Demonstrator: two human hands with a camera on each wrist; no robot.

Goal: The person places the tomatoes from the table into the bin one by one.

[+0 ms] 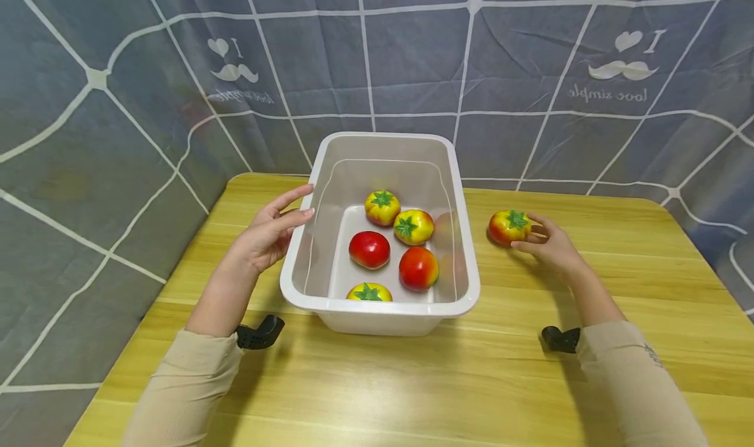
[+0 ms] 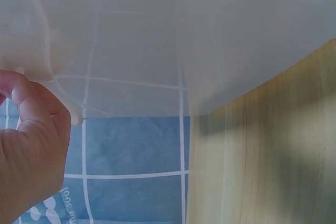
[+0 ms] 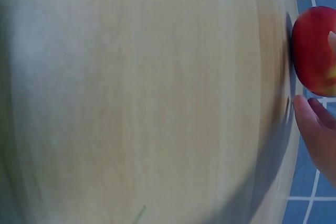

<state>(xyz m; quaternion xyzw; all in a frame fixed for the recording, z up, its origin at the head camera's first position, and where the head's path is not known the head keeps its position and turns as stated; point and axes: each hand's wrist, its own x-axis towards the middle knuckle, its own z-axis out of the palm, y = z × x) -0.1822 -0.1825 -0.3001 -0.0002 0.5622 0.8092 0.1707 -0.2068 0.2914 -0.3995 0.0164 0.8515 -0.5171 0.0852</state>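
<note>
A grey plastic bin (image 1: 383, 320) stands mid-table. My left hand (image 1: 268, 234) holds its left rim, thumb and index finger on the edge; in the left wrist view that hand (image 2: 34, 145) has bent fingers at the rim. Right of the bin, a toy tomato (image 1: 508, 228), red and yellow with a green leafy top, sits on or close to the table. At its right side is my right hand (image 1: 550, 244), thumb overlapping its front and fingers loosely bent. In the right wrist view a fingertip overlaps the tomato (image 3: 312, 51), while lower fingers (image 3: 310, 116) stay apart from it.
Inside the bin lie several similar fruits, including a yellow one (image 1: 414, 227), a dark red one (image 1: 369, 249) and an orange-red one (image 1: 419, 268). The wooden table (image 1: 377, 394) ends at a grey-blue patterned curtain (image 1: 412, 61), close behind the bin.
</note>
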